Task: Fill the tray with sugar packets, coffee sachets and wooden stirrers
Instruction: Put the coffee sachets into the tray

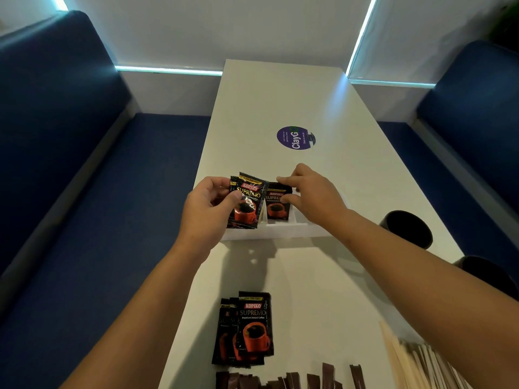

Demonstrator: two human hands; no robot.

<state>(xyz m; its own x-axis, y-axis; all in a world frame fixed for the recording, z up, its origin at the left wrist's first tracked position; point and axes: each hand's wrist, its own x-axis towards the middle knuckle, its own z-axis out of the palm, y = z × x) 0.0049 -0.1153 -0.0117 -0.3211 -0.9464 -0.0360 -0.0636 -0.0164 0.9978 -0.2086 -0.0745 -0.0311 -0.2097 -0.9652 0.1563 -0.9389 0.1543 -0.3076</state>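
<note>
Single head view, looking steeply down along table, close.

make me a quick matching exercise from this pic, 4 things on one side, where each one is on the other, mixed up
Things:
1. coffee sachets in the left hand
2. coffee sachet under the right hand
3. round purple sticker
4. wooden stirrers

Places:
A. far half of the table, beyond the tray
B. near right corner of the table
C. held up over the tray's left end
D. standing in a tray compartment

Pairs: 1-C, 2-D, 3-A, 4-B
</note>
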